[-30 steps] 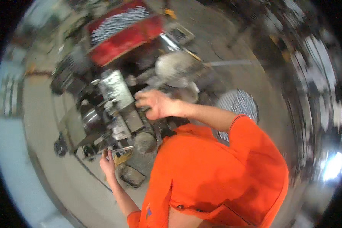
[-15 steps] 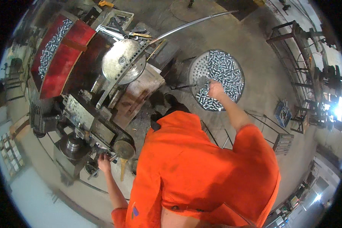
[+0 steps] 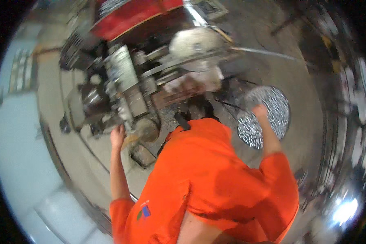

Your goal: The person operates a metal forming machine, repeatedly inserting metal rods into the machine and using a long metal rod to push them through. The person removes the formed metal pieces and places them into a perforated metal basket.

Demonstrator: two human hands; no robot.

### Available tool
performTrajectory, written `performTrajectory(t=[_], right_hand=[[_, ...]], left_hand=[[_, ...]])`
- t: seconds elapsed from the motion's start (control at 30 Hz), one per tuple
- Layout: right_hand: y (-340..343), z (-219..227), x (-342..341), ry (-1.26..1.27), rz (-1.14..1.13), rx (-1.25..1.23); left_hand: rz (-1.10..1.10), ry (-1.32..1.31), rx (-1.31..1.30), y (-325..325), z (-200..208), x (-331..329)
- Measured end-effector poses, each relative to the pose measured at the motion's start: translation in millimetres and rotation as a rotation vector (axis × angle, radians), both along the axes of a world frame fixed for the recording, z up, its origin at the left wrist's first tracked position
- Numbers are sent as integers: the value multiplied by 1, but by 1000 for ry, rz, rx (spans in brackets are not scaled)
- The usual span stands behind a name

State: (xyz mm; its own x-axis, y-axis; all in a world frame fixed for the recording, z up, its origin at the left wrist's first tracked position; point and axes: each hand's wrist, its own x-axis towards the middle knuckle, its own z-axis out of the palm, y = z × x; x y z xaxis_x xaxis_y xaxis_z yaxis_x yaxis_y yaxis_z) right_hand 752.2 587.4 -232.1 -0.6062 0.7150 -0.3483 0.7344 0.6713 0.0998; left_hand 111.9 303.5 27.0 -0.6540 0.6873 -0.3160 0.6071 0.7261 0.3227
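Note:
My left hand [image 3: 117,137] is at the lower end of a greasy grey machine [image 3: 128,75], beside a round wheel-like part [image 3: 146,129]. Its fingers look closed against the machine, but blur hides what they grip. Off to the right, my right hand [image 3: 260,110] is over a round tray [image 3: 254,95], curled among many short, shiny metal pieces [image 3: 277,112]. Whether a piece is inside its fingers cannot be made out. The pieces look like small cylinders.
A pale round disc [image 3: 196,42] sits on the machine's far side, with a long metal bar [image 3: 268,53] reaching right from it. Behind stands a red bin [image 3: 140,18] with more metal pieces. A small box-like container [image 3: 142,156] is below the wheel-like part.
The whole view has swung left and blurred, so the machine and tray appear farther right. My right hand stays at the tray and my left by the machine's lower end.

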Motion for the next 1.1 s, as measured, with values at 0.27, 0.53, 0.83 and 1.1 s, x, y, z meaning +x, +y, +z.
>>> performTrajectory(t=[0.27, 0.53, 0.83, 1.1], right_hand=[[4, 34, -68, -35, -638, -310], [12, 92, -97, 764, -1341, -677], [-22, 337, -381, 1128, 198, -871], [-125, 405, -487, 927, 1000, -630]], left_hand=[[-6, 168, -1, -7, -4, 2], [13, -40, 65, -8, 14, -1], [3, -281, 449, 26, 73, 34], [155, -136, 719, 12, 108, 82]])
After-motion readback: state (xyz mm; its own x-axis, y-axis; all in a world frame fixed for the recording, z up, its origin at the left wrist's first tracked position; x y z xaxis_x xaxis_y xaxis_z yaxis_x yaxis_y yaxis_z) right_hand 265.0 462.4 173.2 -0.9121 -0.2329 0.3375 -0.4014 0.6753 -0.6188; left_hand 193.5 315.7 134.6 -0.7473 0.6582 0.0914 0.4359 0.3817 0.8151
